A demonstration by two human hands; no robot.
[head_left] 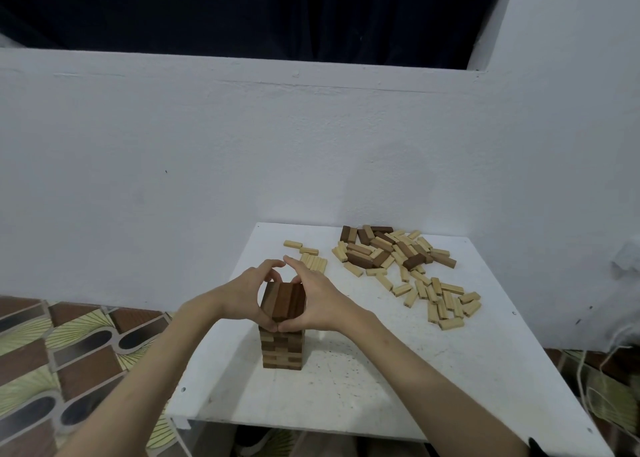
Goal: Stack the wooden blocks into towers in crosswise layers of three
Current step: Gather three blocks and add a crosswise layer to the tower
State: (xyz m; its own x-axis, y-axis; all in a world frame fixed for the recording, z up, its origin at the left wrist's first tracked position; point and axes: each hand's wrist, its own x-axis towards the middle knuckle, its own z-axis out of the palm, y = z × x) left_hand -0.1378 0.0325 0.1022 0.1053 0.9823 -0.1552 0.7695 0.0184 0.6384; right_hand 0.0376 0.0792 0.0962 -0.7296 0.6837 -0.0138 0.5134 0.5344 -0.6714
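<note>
I see a white counter (363,387) with a block tower (282,349) and loose blocks (398,266) on it.

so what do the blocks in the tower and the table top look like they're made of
Tower: looks like wood, in dark brown and pale blocks, matte and unpainted; faint grain lines show on the top layer. The loose blocks look the same.

Table top: a white painted or laminated board, probably; it is flat, thin at the edge and specked with dark marks. The core material cannot be told.

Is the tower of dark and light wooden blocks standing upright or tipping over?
Upright. The tower of dark and light wooden blocks rises straight from the white table, left hand and right hand cupping its top layer.
</note>
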